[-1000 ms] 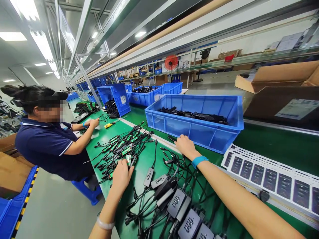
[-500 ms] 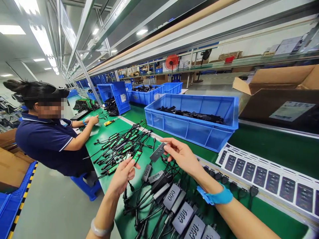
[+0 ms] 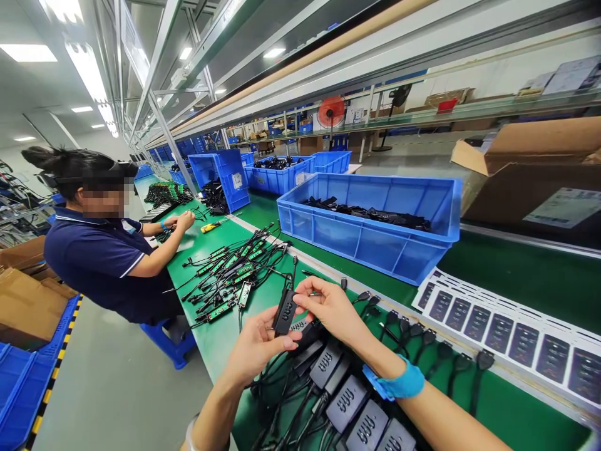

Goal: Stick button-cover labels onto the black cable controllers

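Observation:
My left hand point(image 3: 256, 347) and my right hand point(image 3: 331, 307) meet over the green bench, both pinching a small black plastic housing point(image 3: 284, 311) with a cable running from it. The fingers of both hands are closed on it. Right below lies a pile of finished black modules with cables point(image 3: 347, 404). To the left, several green circuit boards with black leads point(image 3: 230, 272) are spread on the mat. My right wrist wears a blue band.
A blue bin of black parts point(image 3: 370, 232) stands behind my hands. A sheet of dark labels point(image 3: 511, 329) lies at the right, an open cardboard box point(image 3: 530, 169) beyond it. A person in a navy shirt point(image 3: 103, 257) works at the left, with more blue bins point(image 3: 277, 175) farther back.
My right hand brought the black housing down and toward me, and my left hand came in with a board. Both hands now hold the housing together.

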The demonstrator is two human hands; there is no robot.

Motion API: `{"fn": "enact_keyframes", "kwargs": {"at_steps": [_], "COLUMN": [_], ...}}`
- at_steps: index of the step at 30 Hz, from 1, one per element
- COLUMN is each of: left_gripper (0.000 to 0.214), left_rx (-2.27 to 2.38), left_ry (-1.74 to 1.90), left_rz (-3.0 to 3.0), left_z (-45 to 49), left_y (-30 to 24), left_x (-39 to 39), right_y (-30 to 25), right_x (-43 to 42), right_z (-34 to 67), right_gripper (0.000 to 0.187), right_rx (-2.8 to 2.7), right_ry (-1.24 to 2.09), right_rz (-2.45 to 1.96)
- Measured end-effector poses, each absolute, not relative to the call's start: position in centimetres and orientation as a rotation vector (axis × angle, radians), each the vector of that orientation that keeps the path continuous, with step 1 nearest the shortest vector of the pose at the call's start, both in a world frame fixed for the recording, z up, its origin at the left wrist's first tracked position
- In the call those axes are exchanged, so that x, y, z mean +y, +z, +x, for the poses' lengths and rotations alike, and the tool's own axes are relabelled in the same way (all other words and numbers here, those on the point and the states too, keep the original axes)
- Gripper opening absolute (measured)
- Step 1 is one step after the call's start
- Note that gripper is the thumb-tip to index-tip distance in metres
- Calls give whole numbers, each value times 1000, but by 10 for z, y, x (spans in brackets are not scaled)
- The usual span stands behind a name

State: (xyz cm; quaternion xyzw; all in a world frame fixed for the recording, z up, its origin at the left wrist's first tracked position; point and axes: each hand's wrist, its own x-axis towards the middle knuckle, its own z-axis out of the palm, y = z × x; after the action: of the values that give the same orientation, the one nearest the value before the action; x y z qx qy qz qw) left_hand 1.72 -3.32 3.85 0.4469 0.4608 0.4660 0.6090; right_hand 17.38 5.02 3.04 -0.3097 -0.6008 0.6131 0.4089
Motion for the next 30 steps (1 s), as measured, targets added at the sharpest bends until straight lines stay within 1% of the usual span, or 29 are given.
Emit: {"fn": "enact_keyframes", "kwargs": {"at_steps": [5,7,9,11,14,17,19,21,22,24,26,30], "left_gripper": [51,49,45,41,39,42,45,48,48,47,46,50], "left_rx": [1178,1220,1289,1375,1476,1616,1756,1854,1848,1799,1805,1869], "left_ry": [1100,1097,1081,1052,988,941,954,917,842,654,541,549], "left_rz": [1183,1304,1433,1540,1658,1833,2004,2156,2219,2297,2326,2364], "left_z": [18,18,20,22,22,14,3,-9,-14,-22,-25,-24], "left_y": [34,30,28,28,33,32,24,11,5,-4,-5,7], "left_x": [-38,-40,-42,-44,-44,-39,-33,-26,-23,-18,-14,-6], "right_y": [35,36,34,30,25,29,39,50,56,67,75,80], "right_x": [46,45,45,44,44,49,58,74,84,106,128,165], "right_z": [174,174,173,170,166,170,181,201,213,243,275,336], "right_gripper": [47,47,46,46,42,39,29,17,16,19,22,30], "right_rx": [-1470,-1531,-1614,-1657,-1700,-2009,-2210,-2250,-2226,-2172,-2099,-1880], "right_ry": [1679,1725,1675,1554,1412,1156,860,590,487,304,163,-38], "right_rz": [-753,-706,-689,-724,-798,-865,-953,-1088,-1165,-1321,-1470,-1740]}}
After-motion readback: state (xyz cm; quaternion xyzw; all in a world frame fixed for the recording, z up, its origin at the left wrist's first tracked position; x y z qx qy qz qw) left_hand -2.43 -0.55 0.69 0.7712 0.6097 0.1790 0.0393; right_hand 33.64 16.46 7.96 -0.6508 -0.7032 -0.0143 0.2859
